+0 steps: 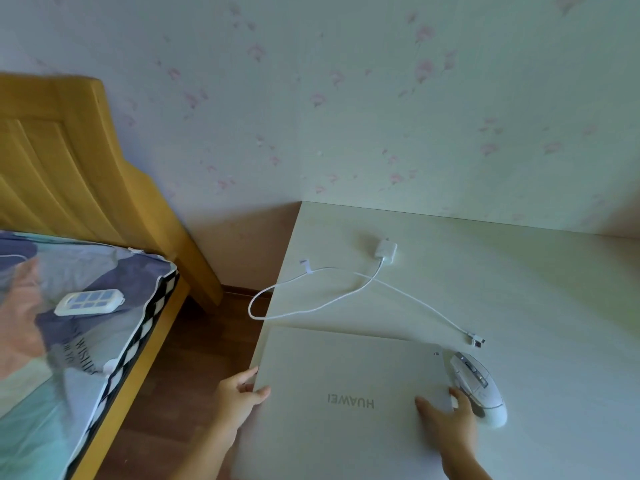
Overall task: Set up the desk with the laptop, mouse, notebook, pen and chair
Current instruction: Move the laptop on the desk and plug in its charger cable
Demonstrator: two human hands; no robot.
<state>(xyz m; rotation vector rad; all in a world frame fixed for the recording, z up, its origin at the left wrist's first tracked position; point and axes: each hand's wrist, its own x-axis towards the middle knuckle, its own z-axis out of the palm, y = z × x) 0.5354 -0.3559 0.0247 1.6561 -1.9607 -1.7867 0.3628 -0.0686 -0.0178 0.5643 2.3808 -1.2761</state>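
Observation:
A closed silver laptop [346, 403] lies flat at the near left corner of the pale desk [536, 306], its logo facing away from me. My left hand [240, 396] grips its left edge, thumb on the lid. On the lid's right side rests my right hand [446, 424], fingers curled over the right edge. A white mouse [481, 389] sits on the desk just right of the laptop, touching my right fingers. No notebook, pen or chair is in view.
A white charger block [385, 251] and its looping cable [311, 306] lie behind the laptop, the loop overhanging the desk's left edge. A wooden bed with patterned bedding [69, 341] and a white remote [89, 301] stands left. Dark wood floor [194, 358] separates bed and desk.

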